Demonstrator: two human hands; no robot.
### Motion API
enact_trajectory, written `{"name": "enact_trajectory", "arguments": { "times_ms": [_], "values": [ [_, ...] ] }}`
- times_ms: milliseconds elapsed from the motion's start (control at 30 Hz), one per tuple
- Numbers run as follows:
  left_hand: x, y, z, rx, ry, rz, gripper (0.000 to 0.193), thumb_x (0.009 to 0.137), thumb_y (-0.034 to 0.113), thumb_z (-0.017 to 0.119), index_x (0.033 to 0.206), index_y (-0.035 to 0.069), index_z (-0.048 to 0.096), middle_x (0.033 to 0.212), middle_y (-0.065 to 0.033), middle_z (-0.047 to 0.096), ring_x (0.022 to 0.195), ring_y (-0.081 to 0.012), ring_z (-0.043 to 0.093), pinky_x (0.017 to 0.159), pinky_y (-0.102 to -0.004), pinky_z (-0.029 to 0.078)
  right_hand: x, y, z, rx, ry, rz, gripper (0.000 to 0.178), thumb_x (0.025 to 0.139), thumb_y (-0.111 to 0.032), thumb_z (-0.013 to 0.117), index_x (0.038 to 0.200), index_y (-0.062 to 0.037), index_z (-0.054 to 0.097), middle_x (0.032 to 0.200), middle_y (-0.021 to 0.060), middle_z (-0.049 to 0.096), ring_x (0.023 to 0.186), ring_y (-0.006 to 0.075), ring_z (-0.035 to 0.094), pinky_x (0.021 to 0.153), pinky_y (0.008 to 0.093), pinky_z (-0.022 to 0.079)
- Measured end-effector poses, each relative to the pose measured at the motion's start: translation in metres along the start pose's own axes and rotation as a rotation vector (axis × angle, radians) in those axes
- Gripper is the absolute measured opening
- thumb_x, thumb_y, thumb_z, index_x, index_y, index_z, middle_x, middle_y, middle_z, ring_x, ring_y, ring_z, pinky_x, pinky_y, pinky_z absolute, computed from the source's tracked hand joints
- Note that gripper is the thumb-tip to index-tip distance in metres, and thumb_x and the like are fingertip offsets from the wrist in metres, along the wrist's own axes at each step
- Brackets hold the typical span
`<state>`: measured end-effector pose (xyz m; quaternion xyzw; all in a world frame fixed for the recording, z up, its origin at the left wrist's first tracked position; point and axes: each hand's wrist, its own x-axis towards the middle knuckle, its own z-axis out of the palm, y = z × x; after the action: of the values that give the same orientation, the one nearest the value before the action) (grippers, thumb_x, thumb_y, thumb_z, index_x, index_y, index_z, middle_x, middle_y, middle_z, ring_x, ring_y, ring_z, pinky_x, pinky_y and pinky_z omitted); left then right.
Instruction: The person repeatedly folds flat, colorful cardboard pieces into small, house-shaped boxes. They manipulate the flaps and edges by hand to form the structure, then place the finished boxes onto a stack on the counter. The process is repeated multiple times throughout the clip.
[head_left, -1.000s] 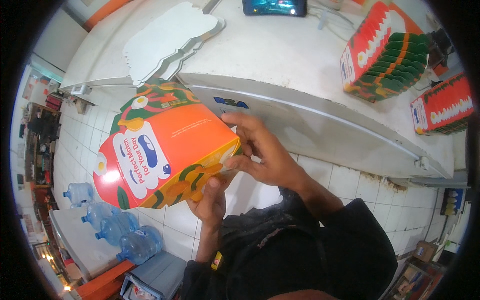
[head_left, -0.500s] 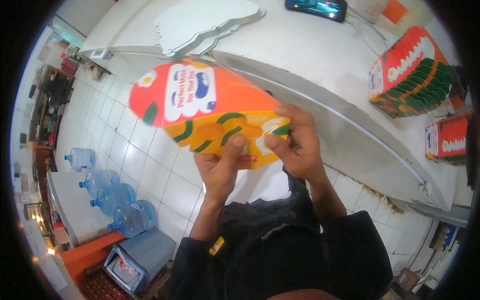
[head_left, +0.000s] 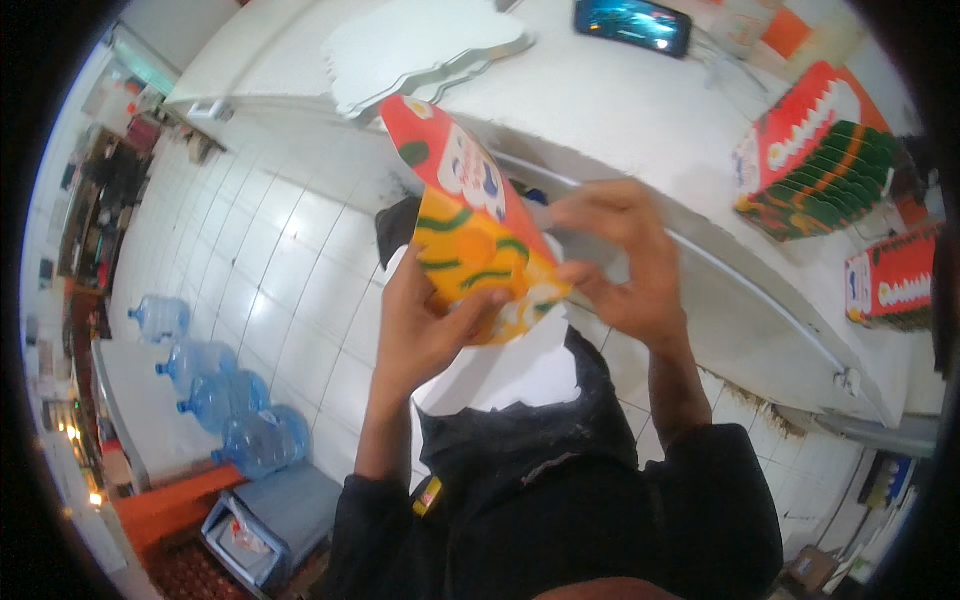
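A red, orange and yellow printed cardboard box (head_left: 465,225), with green wavy bands, hangs tilted in front of my body. My left hand (head_left: 425,320) grips its lower left part, thumb pressed on the yellow side panel. At the box's right edge is my right hand (head_left: 635,265), somewhat blurred, its fingers apart and the thumb tip close to or touching the lower right corner. Below the box, white cardboard sheets (head_left: 490,380) with wavy edges lie on my lap. The box's far side is hidden.
On the white counter (head_left: 620,110) lie more white cardboard blanks (head_left: 420,50) and a phone (head_left: 635,25). Nested printed boxes (head_left: 820,160) stand at the right, beside a second stack (head_left: 895,280). Blue water jugs (head_left: 265,440) and a grey bin (head_left: 275,525) are at the left.
The box has turned more upright, its printed top swinging right. My right hand has loosened its pinch and moved slightly right; my left hand has shifted up and left along the box.
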<state>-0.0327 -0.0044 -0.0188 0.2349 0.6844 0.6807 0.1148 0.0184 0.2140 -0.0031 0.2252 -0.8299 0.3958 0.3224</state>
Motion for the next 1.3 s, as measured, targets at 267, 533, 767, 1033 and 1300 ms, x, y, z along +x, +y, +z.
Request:
{"name": "enact_trajectory", "arguments": {
  "times_ms": [267, 533, 767, 1033, 1300],
  "values": [
    [-0.019, 0.046, -0.016, 0.257, -0.267, 0.012, 0.028, 0.079, 0.008, 0.076, 0.103, -0.002, 0.067, 0.093, -0.0112, 0.072, 0.082, -0.0195, 0.072, 0.074, -0.0256, 0.056, 0.019, -0.026, 0.005, -0.159, -0.079, -0.189, 0.053, 0.077, -0.045, 0.071, 0.118, -0.0118, 0.064, 0.125, 0.0086, 0.058, 0.113, 0.0268, 0.054, 0.089, 0.0388, 0.047],
    [-0.01, 0.048, -0.021, 0.123, -0.57, -0.074, 0.037, 0.079, 0.011, 0.077, 0.111, -0.002, 0.064, 0.102, -0.0098, 0.07, 0.089, -0.0209, 0.069, 0.082, -0.0274, 0.053, 0.001, -0.033, 0.02, 0.061, -0.039, -0.083, 0.031, 0.081, -0.028, 0.072, 0.103, -0.0061, 0.069, 0.106, 0.0056, 0.069, 0.101, 0.0245, 0.062, 0.082, 0.0352, 0.05],
    [-0.005, 0.033, -0.026, -0.322, -0.6, -0.31, 0.043, 0.083, 0.021, 0.073, 0.117, -0.003, 0.059, 0.113, -0.0124, 0.065, 0.11, -0.022, 0.062, 0.098, -0.0329, 0.046, -0.005, -0.024, 0.019, 0.425, -0.068, 0.207, 0.017, 0.081, -0.012, 0.074, 0.096, -0.0044, 0.071, 0.102, 0.009, 0.071, 0.096, 0.0247, 0.066, 0.085, 0.0341, 0.051],
    [-0.001, 0.031, -0.024, -0.214, -0.615, -0.359, 0.067, 0.081, 0.044, 0.072, 0.125, -0.003, 0.054, 0.117, -0.0125, 0.063, 0.115, -0.025, 0.059, 0.1, -0.0353, 0.045, -0.007, -0.022, 0.022, 0.371, 0.003, 0.207, 0.013, 0.08, -0.005, 0.074, 0.091, -0.0024, 0.069, 0.095, 0.0122, 0.071, 0.092, 0.0236, 0.068, 0.083, 0.0324, 0.052],
    [-0.022, 0.007, -0.011, -0.167, -0.288, -0.044, 0.065, 0.074, 0.044, 0.078, 0.116, -0.004, 0.062, 0.113, -0.0147, 0.065, 0.1, -0.0214, 0.065, 0.092, -0.0331, 0.05, -0.009, -0.012, 0.014, 0.345, 0.415, 0.051, 0.012, 0.087, -0.007, 0.067, 0.095, -0.001, 0.061, 0.097, 0.0181, 0.07, 0.085, 0.0251, 0.07, 0.071, 0.0292, 0.056]
  ]
}}
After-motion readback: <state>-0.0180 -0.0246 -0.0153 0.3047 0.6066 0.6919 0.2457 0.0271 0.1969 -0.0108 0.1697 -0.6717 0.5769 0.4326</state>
